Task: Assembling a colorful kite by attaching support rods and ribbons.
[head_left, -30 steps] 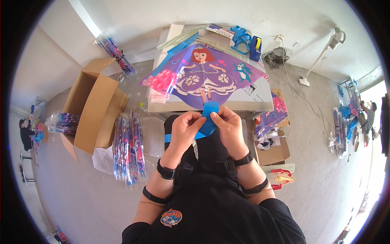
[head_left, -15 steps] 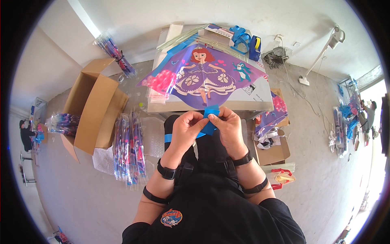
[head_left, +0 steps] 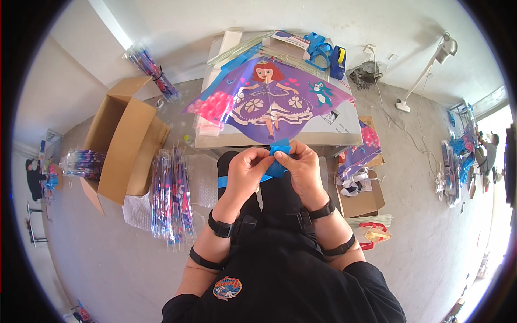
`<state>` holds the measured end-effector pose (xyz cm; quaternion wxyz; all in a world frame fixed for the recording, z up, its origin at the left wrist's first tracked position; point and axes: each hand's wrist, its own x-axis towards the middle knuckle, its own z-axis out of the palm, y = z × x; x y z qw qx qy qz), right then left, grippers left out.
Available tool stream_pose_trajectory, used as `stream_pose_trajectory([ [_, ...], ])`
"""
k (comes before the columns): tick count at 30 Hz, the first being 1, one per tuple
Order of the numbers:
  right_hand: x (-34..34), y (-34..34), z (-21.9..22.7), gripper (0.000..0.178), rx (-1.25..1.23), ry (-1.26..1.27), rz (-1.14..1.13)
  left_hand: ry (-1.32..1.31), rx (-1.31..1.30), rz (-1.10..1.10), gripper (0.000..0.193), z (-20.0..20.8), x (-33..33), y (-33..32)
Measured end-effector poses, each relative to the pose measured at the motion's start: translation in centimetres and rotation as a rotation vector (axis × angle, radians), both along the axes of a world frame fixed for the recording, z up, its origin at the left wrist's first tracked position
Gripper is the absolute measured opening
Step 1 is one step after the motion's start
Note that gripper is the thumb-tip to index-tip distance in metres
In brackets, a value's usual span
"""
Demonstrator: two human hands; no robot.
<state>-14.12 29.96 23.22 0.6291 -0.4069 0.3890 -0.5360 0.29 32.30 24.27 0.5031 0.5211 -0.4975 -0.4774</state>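
Note:
A purple kite [head_left: 251, 129] printed with a red-haired princess lies spread on the table. At its near edge, over my lap, a blue ribbon [head_left: 279, 146] is pinched between both hands. My left hand [head_left: 246, 171] is closed on it from the left, thumb and fingertips together. From the right, my right hand [head_left: 304, 169] presses its thumb on the folded part. More blue ribbon hangs below the fingers and runs left across my leg. Whether the ribbon is joined to the kite's lower tip cannot be made out.
On the table [head_left: 344, 125], thin rods [head_left: 229, 58], blue ribbon loops [head_left: 322, 56] and a blue tape dispenser [head_left: 338, 63] lie at the back. An open cardboard box [head_left: 129, 148] and wrapped kites [head_left: 171, 196] stand left; a smaller carton [head_left: 362, 205] sits right, near a stick vacuum [head_left: 431, 67].
The hands stay in nearly the same place. The blue ribbon between the fingertips has shifted slightly.

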Motion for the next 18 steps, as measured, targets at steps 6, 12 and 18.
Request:
stream_pose_trajectory([
  [6, 0.12, 0.06, 0.32, 0.022, 0.017, -0.022, 0.002, -0.011, -0.112, 0.018, 0.009, 0.32, 0.01, -0.06],
  [12, 0.04, 0.22, 0.45, 0.019, 0.042, -0.045, 0.002, -0.073, -0.124, 0.004, 0.007, 0.24, 0.05, 0.07],
  [18, -0.49, 0.10, -0.10, 0.014, -0.064, 0.055, 0.017, -0.003, -0.041, 0.034, 0.005, 0.04, 0.29, -0.09],
])
